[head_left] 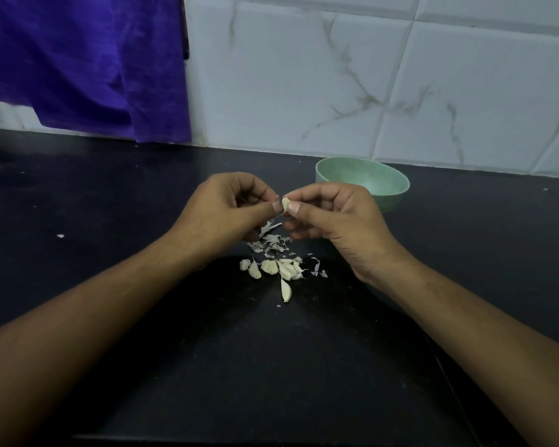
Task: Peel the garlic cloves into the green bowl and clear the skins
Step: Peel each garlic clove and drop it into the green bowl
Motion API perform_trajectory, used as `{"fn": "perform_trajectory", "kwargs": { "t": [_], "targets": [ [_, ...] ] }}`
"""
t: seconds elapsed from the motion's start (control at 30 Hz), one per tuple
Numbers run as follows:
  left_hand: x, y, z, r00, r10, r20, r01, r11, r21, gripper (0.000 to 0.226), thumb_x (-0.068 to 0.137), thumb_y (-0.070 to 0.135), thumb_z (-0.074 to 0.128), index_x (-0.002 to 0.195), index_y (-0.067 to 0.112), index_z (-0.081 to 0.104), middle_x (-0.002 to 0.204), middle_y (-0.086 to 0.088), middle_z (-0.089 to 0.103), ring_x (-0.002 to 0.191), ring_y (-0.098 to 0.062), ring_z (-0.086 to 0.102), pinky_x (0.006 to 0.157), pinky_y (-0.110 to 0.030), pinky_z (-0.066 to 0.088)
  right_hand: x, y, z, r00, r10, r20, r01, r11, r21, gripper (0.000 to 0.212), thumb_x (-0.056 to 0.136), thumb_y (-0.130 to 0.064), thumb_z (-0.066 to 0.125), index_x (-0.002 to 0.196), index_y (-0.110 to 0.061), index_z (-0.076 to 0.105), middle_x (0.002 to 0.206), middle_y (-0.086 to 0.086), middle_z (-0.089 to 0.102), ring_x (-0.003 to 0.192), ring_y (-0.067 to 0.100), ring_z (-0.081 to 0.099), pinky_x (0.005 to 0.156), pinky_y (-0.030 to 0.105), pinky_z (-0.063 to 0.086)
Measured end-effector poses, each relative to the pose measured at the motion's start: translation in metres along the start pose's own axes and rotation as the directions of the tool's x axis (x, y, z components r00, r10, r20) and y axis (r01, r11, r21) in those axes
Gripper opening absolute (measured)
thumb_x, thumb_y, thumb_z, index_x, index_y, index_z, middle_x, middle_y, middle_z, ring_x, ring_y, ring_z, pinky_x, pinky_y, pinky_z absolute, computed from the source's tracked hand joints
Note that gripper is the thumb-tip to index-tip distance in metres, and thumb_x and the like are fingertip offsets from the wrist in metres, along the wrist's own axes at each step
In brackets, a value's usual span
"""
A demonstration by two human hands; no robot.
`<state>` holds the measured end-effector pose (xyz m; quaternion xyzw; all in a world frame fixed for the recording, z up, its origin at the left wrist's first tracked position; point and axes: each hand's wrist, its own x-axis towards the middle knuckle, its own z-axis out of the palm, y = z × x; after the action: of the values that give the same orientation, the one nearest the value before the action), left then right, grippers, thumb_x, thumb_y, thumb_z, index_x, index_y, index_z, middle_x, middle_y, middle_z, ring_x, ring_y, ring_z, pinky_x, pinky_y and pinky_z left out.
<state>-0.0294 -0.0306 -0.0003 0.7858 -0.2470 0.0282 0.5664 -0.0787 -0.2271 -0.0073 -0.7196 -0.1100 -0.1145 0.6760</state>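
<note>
Both hands pinching one garlic clove (285, 204) over the pile, dead centre of the frame

Forearms come in from the two lower corners and meet over the black countertop (110, 204). Nearest is a small heap of loose cloves (278, 269), with torn skins (271, 241) scattered just beyond. Above those, the left hand (220, 211) and right hand (333, 217) are raised, fingers curled, each nipping that same clove between thumb and fingertip. The green bowl (368, 185) sits right of centre, just behind the right hand. Marbled wall tiles (368, 75) run behind, and a purple cloth (78, 59) hangs upper left.
</note>
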Motion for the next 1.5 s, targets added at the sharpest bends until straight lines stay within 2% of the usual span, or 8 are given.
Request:
{"fn": "perform_trajectory", "kwargs": {
  "t": [0.13,0.33,0.53,0.73,0.87,1.03,1.23,1.5],
  "targets": [
    [-0.001,0.003,0.000,1.000,0.003,0.012,-0.003,1.000,-0.025,0.005,0.092,0.022,0.080,0.089,0.018,0.080,0.087,-0.019,0.075,0.074,-0.023,0.070,0.072,-0.044,0.064,0.001,0.001,0.000,0.999,-0.041,-0.018,0.040,0.998,-0.049,0.011,0.092,0.000,0.073,0.102,0.003,0.075,0.091,0.025,0.075,0.077,0.025,0.074,0.075,0.038,0.065],
    [-0.001,0.004,0.001,1.000,0.021,0.011,-0.020,0.998,-0.057,0.012,0.085,0.034,0.082,0.086,0.021,0.082,0.083,-0.013,0.076,0.073,-0.022,0.071,0.075,-0.053,0.064,0.003,0.002,0.001,0.991,-0.129,-0.020,0.125,0.981,-0.145,0.010,0.090,0.001,0.076,0.100,0.002,0.077,0.084,0.015,0.078,0.073,0.018,0.074,0.070,0.025,0.059],
    [-0.004,0.006,0.003,0.999,0.034,-0.031,-0.037,0.995,-0.092,0.015,0.078,0.034,0.080,0.078,0.019,0.081,0.080,-0.013,0.077,0.074,-0.026,0.071,0.078,-0.060,0.063,0.000,0.002,0.003,0.984,-0.173,-0.045,0.165,0.977,-0.136,0.011,0.088,0.001,0.078,0.099,0.002,0.078,0.085,0.012,0.079,0.077,0.022,0.076,0.074,0.029,0.061],
    [-0.004,0.007,0.004,0.997,0.030,-0.068,-0.036,0.995,-0.092,0.022,0.067,0.040,0.078,0.072,0.018,0.078,0.078,-0.015,0.075,0.071,-0.024,0.068,0.075,-0.057,0.064,-0.002,0.000,0.007,0.980,-0.195,-0.038,0.190,0.975,-0.116,0.012,0.088,0.004,0.077,0.100,0.004,0.077,0.087,0.013,0.079,0.079,0.024,0.077,0.077,0.033,0.063],
    [-0.002,0.006,0.004,0.998,-0.009,-0.058,0.001,0.992,-0.123,0.033,0.066,0.042,0.081,0.076,0.011,0.077,0.078,-0.020,0.074,0.069,-0.024,0.067,0.069,-0.045,0.063,-0.001,-0.001,0.007,0.985,-0.167,-0.044,0.164,0.984,-0.071,0.014,0.091,0.003,0.074,0.104,0.003,0.075,0.088,0.017,0.078,0.077,0.028,0.077,0.075,0.035,0.064],
    [-0.001,0.008,0.009,0.997,-0.065,-0.040,0.057,0.983,-0.174,0.015,0.090,0.008,0.076,0.079,-0.001,0.071,0.074,-0.012,0.068,0.066,-0.016,0.063,0.060,-0.030,0.059,-0.001,-0.002,0.006,0.994,-0.112,-0.015,0.111,0.993,-0.037,0.013,0.094,0.002,0.070,0.107,0.002,0.073,0.090,0.020,0.077,0.078,0.031,0.077,0.074,0.039,0.065],
    [-0.001,0.008,0.009,0.998,-0.057,-0.030,0.051,0.986,-0.162,0.013,0.094,0.008,0.072,0.084,0.001,0.073,0.073,-0.009,0.069,0.067,-0.014,0.064,0.060,-0.028,0.060,-0.002,-0.003,0.007,0.998,-0.053,-0.024,0.054,0.997,0.053,0.017,0.089,0.003,0.073,0.105,0.008,0.071,0.092,0.028,0.075,0.077,0.028,0.074,0.075,0.039,0.064],
    [0.000,0.002,0.006,0.993,-0.114,-0.026,0.110,0.986,-0.121,0.013,0.096,0.011,0.068,0.087,0.001,0.072,0.076,-0.012,0.068,0.072,-0.020,0.066,0.065,-0.034,0.061,0.000,-0.005,0.004,0.998,0.058,-0.020,-0.052,0.975,0.217,0.012,0.091,0.000,0.071,0.103,-0.003,0.071,0.092,0.015,0.076,0.082,0.024,0.075,0.079,0.036,0.063]
  ]
}}
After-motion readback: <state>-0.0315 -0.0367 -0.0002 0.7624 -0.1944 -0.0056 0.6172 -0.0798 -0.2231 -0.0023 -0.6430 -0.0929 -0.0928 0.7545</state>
